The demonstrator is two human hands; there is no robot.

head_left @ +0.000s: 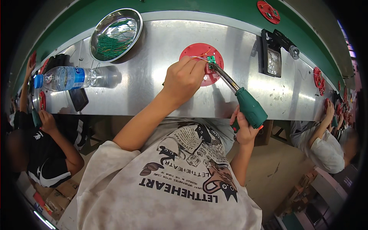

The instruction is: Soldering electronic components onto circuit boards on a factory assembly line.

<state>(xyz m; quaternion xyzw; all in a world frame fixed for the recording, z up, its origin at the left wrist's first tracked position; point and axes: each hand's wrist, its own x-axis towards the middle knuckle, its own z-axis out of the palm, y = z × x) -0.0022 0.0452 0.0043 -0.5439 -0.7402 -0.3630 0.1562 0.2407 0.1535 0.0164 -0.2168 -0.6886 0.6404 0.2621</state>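
A red round disc (pixel 196 53) lies on the steel bench (pixel 153 96), with a small green circuit board (pixel 211 60) on its right part. My left hand (pixel 184 78) rests over the disc's lower left edge, its fingertips pinching thin coloured wires (pixel 196 57) that run to the board. My right hand (pixel 243 129), near the bench's front edge, grips the green handle of a soldering iron (pixel 250 108). The iron's metal shaft slants up to the left and its tip sits at the circuit board.
A steel bowl (pixel 116 33) of green wires stands at the back left. A water bottle (pixel 73 78) lies on its side beside a dark phone (pixel 78 99). At the right are a black tray (pixel 273 57) of small parts and a black tool (pixel 286 43). More red discs (pixel 268 11) lie on the green belt. Other people work on both sides.
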